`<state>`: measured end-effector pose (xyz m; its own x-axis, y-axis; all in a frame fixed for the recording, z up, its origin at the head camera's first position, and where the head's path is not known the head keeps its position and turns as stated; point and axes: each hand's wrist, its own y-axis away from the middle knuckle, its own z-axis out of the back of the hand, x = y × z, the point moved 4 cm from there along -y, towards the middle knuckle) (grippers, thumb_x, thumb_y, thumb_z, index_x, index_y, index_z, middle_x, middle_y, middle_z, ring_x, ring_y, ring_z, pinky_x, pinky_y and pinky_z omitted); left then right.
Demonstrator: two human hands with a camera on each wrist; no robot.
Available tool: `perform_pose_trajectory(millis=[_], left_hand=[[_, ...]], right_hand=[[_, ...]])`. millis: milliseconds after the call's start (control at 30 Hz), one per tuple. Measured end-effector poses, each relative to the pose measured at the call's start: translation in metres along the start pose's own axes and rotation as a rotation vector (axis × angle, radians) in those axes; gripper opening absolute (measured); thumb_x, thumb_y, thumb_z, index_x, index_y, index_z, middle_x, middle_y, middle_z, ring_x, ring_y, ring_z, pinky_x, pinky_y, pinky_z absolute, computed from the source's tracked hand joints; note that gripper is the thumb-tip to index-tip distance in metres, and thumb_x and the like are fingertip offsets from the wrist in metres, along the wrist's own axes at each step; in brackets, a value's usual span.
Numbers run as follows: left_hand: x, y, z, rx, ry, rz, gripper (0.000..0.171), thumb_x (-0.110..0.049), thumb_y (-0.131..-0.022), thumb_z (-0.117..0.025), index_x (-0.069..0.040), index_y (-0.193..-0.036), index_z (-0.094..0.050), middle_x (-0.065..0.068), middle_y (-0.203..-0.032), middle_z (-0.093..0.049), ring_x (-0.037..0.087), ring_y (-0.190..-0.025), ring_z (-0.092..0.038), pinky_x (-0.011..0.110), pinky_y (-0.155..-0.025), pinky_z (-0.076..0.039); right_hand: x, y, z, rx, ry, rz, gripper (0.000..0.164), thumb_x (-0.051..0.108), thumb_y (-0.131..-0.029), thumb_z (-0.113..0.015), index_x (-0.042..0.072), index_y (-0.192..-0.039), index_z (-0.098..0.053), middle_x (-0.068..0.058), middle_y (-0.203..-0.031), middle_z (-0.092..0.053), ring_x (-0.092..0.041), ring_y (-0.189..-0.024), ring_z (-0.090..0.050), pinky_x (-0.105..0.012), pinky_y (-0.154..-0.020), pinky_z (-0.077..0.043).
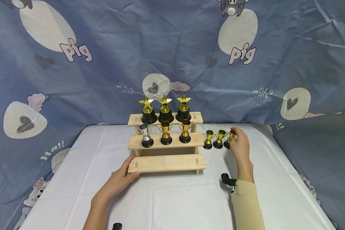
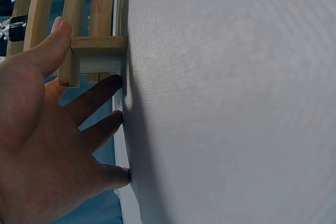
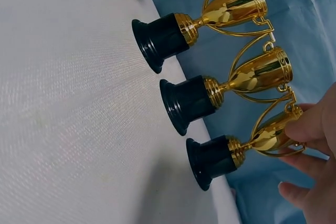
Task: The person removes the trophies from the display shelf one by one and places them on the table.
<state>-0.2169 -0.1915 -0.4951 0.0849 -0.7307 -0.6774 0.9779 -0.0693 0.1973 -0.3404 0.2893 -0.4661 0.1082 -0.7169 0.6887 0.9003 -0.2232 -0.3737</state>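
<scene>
My left hand (image 1: 119,180) holds the left end of the lowest step of a wooden three-step stand (image 1: 166,163), thumb at the front edge and index finger behind. In the left wrist view the other fingers of that hand (image 2: 58,135) spread toward the cloth. With thumb and fingers, my right hand (image 1: 241,145) pinches the upper part of the rightmost small gold trophy (image 3: 270,136). It is upright in a row beside a middle gold trophy (image 1: 219,139) and a left gold trophy (image 1: 208,139), right of the stand.
Three star trophies (image 1: 165,110) stand on the top step. Below them, the middle step carries a silver trophy cup (image 1: 145,134) and two golden trophy cups (image 1: 185,131). White cloth (image 1: 184,204) covers the table; a blue printed curtain (image 1: 172,48) hangs behind.
</scene>
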Motion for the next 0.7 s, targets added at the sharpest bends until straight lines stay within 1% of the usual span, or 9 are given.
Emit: perform_pose_trajectory(millis=[133,367,567,700], left_hand=[[0.0001,0.0001,0.0,-0.001,0.005,0.001,0.088,-0.066,-0.091,-0.056,-0.028,-0.16,-0.015,0.018,-0.163,-0.027,0.05,-0.148,-0.023,0.083,-0.107,0.007],[0.0003,-0.0006,-0.0003,-0.003,0.004,0.002,0.088,-0.066,-0.091,-0.055,-0.028,-0.16,-0.015,0.018,-0.163,-0.027,0.05,-0.147,-0.022,0.083,-0.107,0.007],[0.001,-0.0007,-0.0008,-0.003,0.008,0.004,0.088,-0.066,-0.091,-0.055,-0.029,-0.16,-0.015,0.017,-0.163,-0.027,0.05,-0.148,-0.022,0.082,-0.107,0.007],[0.001,-0.0009,-0.0008,-0.004,0.008,0.002,0.088,-0.065,-0.091,-0.055,-0.028,-0.16,-0.015,0.017,-0.163,-0.027,0.049,-0.148,-0.022,0.082,-0.107,0.007]], right_hand=[[0.0004,-0.0004,-0.0001,-0.002,-0.014,0.011,0.04,-0.006,-0.093,-0.045,0.001,-0.129,-0.06,-0.021,-0.128,-0.062,-0.04,-0.127,-0.053,-0.055,-0.108,-0.039],[-0.0012,-0.0002,-0.0002,-0.003,-0.033,-0.004,0.039,-0.007,-0.093,-0.045,0.001,-0.129,-0.06,-0.021,-0.129,-0.061,-0.039,-0.129,-0.052,-0.054,-0.109,-0.039],[-0.0017,-0.0022,-0.0018,0.043,-0.024,0.028,0.049,-0.01,-0.088,-0.043,0.0,-0.134,-0.056,-0.022,-0.135,-0.058,-0.041,-0.134,-0.048,-0.054,-0.114,-0.035],[-0.0022,-0.0022,-0.0001,0.033,-0.032,0.046,0.053,-0.013,-0.085,-0.043,0.0,-0.135,-0.055,-0.022,-0.14,-0.055,-0.042,-0.135,-0.046,-0.054,-0.116,-0.033]])
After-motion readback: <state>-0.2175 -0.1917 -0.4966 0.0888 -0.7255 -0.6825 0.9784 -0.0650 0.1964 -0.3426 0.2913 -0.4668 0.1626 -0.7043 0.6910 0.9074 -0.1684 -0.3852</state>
